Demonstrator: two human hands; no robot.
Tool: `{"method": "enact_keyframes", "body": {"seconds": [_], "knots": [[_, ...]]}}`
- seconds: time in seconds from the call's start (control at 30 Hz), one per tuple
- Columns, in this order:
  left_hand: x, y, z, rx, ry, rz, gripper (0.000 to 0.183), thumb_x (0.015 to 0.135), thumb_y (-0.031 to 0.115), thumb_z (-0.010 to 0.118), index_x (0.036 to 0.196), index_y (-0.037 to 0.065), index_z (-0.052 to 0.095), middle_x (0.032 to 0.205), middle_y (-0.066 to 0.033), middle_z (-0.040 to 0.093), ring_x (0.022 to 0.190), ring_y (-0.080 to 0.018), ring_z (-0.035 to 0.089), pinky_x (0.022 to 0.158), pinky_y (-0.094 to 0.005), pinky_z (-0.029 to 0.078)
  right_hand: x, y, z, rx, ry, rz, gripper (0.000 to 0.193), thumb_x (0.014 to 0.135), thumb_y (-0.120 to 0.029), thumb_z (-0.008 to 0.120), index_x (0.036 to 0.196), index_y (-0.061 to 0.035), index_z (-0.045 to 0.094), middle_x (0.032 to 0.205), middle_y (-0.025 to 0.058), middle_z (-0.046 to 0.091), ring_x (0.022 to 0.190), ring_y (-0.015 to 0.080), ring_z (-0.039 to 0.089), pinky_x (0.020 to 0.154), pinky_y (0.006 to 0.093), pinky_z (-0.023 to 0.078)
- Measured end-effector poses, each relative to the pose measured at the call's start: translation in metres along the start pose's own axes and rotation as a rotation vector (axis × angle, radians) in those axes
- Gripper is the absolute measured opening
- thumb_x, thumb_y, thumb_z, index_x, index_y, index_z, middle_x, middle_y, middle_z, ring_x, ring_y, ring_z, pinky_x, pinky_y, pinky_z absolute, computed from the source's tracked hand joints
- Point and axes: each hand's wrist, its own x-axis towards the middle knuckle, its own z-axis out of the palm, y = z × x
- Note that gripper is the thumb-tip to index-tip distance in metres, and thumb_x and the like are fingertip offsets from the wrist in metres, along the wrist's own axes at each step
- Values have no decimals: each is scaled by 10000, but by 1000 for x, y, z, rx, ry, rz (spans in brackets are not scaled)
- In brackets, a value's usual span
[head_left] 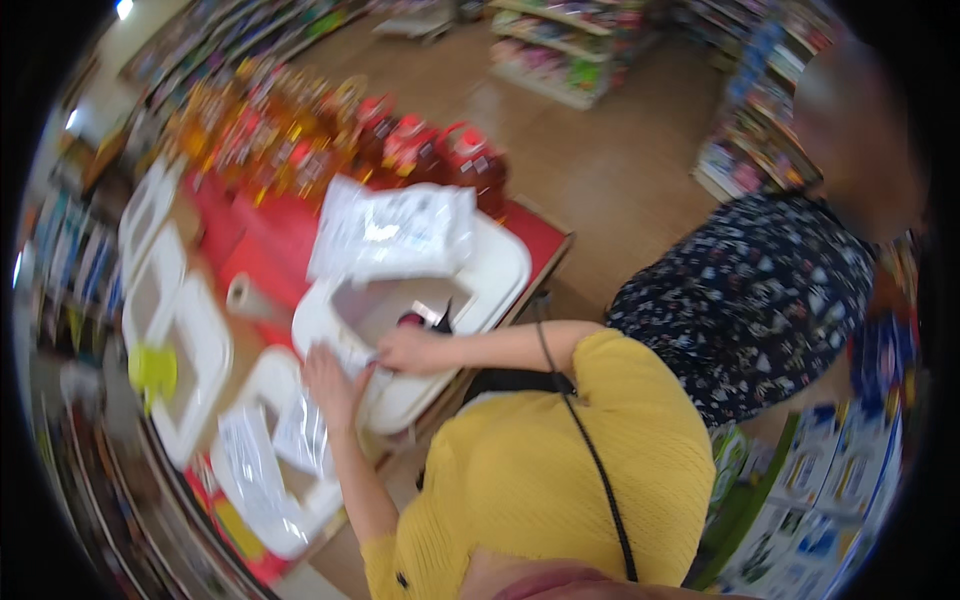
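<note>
A white bin with a wide rim stands in front of me, and both hands are at its near left part. My left hand lies on the white surface there, its fingers stretched out. Close beside it, my right hand is closed, with the fingertips pinched together. What they pinch is too small and blurred to make out. A dark and pink object shows inside the bin, just beyond my right hand. Across the far rim rests a clear plastic bag with white contents.
More white bins line the left, one with a yellow-green scoop. Flat plastic packets lie on the nearest. A roll and large oil bottles are on the red table. A person in dark patterned clothing stands right.
</note>
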Motion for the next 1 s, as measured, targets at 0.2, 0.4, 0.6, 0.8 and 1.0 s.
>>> {"method": "enact_keyframes", "body": {"seconds": [0.2, 0.4, 0.6, 0.8, 1.0], "knots": [[-12, 2, -25, -58, -39, -23, 967, 646, 531, 739, 1363, -19, 397, 1389, -260, 405, 1273, -394, 399, 1082, -518, 259, 34, -28, 13, -220, -89, 198, 275, 846, -178, 546, 1108, -154, 625, 864, 130, 559, 794, 305, 576, 642, 408, 465], [-37, -34, -28, -119, -47, -79, 827, 692, 364, 687, 1376, 3, 394, 1412, -203, 411, 1300, -349, 386, 1108, -491, 240, 41, -67, 14, -45, 32, 117, 349, 795, -94, 605, 1139, -131, 649, 832, 107, 533, 804, 305, 543, 674, 414, 444], [-24, -28, -42, -218, -101, -165, 837, 658, 275, 679, 1379, -20, 371, 1374, -210, 444, 1277, -352, 408, 1098, -491, 255, 21, -63, -11, -44, -70, 56, 246, 807, -134, 610, 1042, -147, 683, 801, 95, 523, 754, 302, 546, 651, 418, 445], [15, -28, -36, -226, -70, -126, 941, 661, 259, 697, 1456, 31, 248, 1374, -207, 435, 1284, -326, 404, 1101, -477, 255, 84, -9, 13, -127, 79, 137, 256, 830, -172, 575, 1062, -182, 681, 841, 106, 537, 789, 293, 560, 669, 414, 465], [-1, -28, -29, -214, -148, -146, 955, 667, 255, 691, 1465, 23, 221, 1376, -195, 428, 1278, -320, 406, 1120, -469, 236, 142, 13, 56, -208, 18, 355, 272, 879, -210, 553, 1133, -223, 650, 907, 139, 562, 854, 320, 575, 708, 436, 481]]}}
